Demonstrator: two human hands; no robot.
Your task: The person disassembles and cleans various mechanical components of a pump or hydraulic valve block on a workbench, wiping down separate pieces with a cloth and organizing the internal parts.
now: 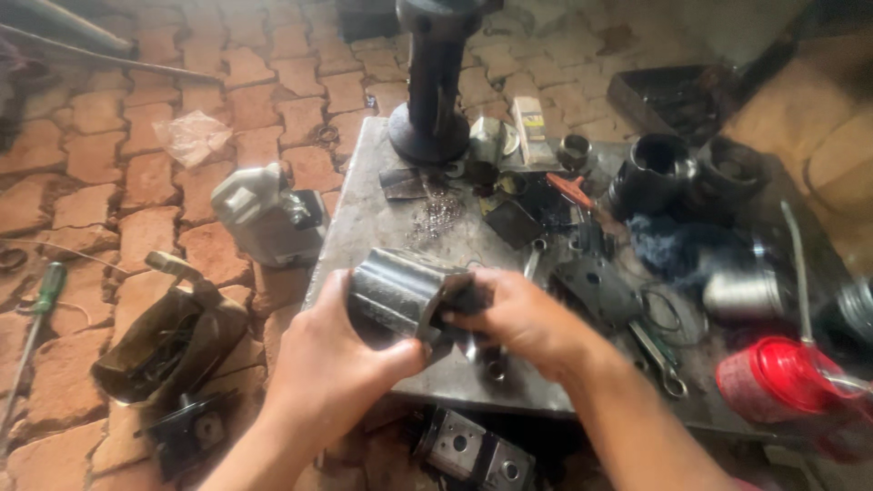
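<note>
1. Left hand (332, 364) closed around a dark ribbed metal cylinder (396, 295), held just above the near edge of the counter (373, 218).
2. Right hand (527, 323) has its fingers at the cylinder's end.
3. Counter carries a red can (773, 377), a blue rag (668, 245), a wrench (659, 350) and a black upright post (432, 82).
4. White jug (264, 214) stands on the brick floor (109, 164), beside the counter.

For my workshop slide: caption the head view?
Both hands, left and right, grip a ribbed metal cylinder over a cluttered steel workbench.

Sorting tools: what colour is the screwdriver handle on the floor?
Green, on the screwdriver at the left of the head view.
</note>
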